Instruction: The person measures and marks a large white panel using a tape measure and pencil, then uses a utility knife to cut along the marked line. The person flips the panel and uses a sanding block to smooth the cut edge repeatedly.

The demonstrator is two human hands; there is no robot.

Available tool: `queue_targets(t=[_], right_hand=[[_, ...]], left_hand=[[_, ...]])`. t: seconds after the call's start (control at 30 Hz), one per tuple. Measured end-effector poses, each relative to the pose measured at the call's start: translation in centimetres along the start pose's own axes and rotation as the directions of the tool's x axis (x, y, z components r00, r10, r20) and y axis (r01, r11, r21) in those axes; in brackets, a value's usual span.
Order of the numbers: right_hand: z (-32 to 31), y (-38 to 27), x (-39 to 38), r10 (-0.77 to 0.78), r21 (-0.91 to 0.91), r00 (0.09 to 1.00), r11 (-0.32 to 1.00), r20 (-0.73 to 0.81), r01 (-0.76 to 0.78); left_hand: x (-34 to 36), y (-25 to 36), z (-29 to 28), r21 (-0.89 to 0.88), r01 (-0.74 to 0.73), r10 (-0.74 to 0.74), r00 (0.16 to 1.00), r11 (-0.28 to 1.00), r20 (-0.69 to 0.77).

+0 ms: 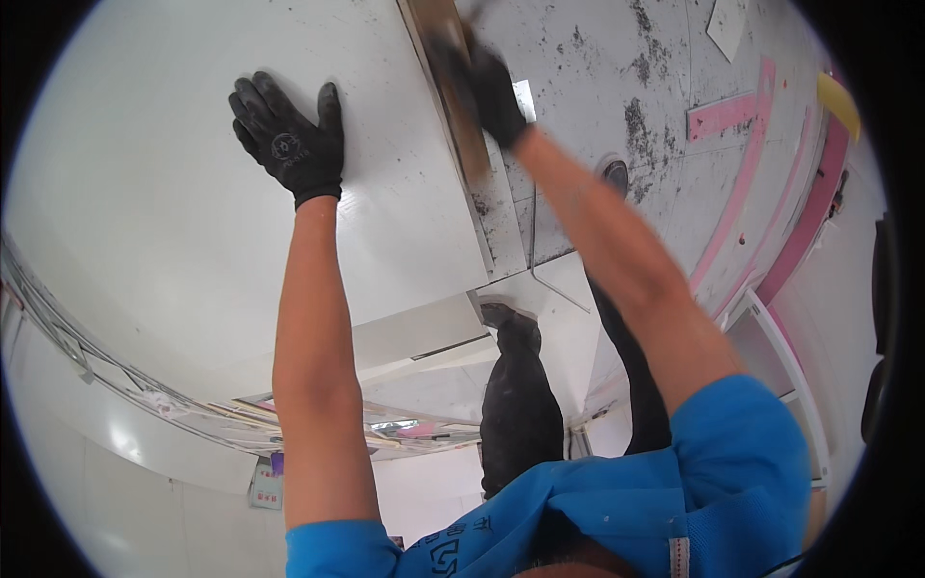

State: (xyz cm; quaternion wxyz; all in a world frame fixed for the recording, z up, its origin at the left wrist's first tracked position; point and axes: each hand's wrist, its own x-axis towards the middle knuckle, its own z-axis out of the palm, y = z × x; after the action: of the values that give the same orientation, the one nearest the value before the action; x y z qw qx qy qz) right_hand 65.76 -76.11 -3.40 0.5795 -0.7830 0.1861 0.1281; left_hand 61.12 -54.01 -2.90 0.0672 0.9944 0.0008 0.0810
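The person is leaning over a large white panel (193, 222) that is lying flat on a stack of similar white boards. Their left hand (287, 135), in a black glove, is pressing down on the panel with the fingers spread wide and flat, gripping nothing, simply steadying the sheet near its upper middle. Their right hand (489, 89), also gloved in black, is curling around a brownish wooden strip (448, 87) that is running along the panel's right edge; the hand is blurred, so I cannot tell how tightly the fingers are closing on it. Past that edge, a dusty grey floor (617, 87) with dark smudges and pink offcuts (732, 111) is showing, and the person's dark trouser legs and a shoe (509, 323) are standing between the boards. As a judgement, the work along this edge looks to be in progress: the strip is sitting against the panel's side, the panel face looks clean and unmarked, and nothing visible suggests the edge is finished yet.
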Motion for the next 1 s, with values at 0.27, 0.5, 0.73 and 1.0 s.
queue_targets(t=[0.27,0.5,0.73,1.0], right_hand=[[-1.7,6.3,-14.3,0.215,-0.161,0.977,0.964,0.007,-0.211],[-3.1,8.3,-18.8,0.235,-0.105,0.967,0.969,0.101,-0.225],[-1.9,4.4,-11.7,0.213,-0.082,0.975,0.975,0.064,-0.208],[-8.1,14.5,-38.2,0.553,-0.261,0.824,0.819,0.121,-0.511]], left_hand=[[0.0,-0.5,0.3,0.013,0.002,-0.002,1.000,1.000,-0.026],[-0.3,-0.6,0.2,0.001,0.016,-0.016,0.999,1.000,-0.043],[0.1,-0.7,1.2,-0.009,-0.019,0.019,0.998,1.000,-0.064],[0.1,-1.7,1.2,0.002,-0.017,0.017,0.995,1.000,-0.099]])
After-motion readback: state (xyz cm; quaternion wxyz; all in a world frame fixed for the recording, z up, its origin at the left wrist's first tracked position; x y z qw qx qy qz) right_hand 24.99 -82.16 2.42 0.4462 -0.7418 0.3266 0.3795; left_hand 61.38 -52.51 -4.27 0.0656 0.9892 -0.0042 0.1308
